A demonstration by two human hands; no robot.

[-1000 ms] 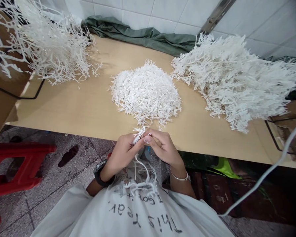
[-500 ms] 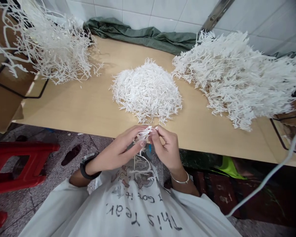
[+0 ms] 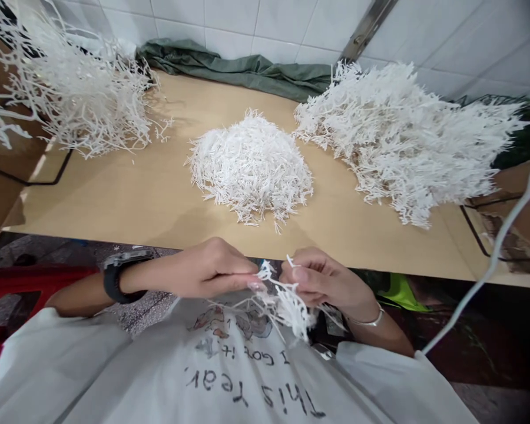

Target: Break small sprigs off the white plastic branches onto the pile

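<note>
My left hand is closed, with thumb and fingers pinching one end of a bunch of white branching plastic strands. Facing it, my right hand pinches the same bunch, and a short strand pokes up past its thumb. Thin strands dangle below both hands in front of the shirt. Both hands are at the near edge of the table. Just beyond them lies a rounded heap of short white strand pieces. What exactly sits between the fingertips is partly hidden.
Longer white strands lie tangled at the left, and a larger white pile covers the right. Green cloth runs along the tiled wall. A white cable crosses at the right. A red stool stands lower left.
My hands have moved apart and toward my body, the right one going rightward. The bunch now hangs lower and spreads out between them. The view has shifted slightly to the right.
</note>
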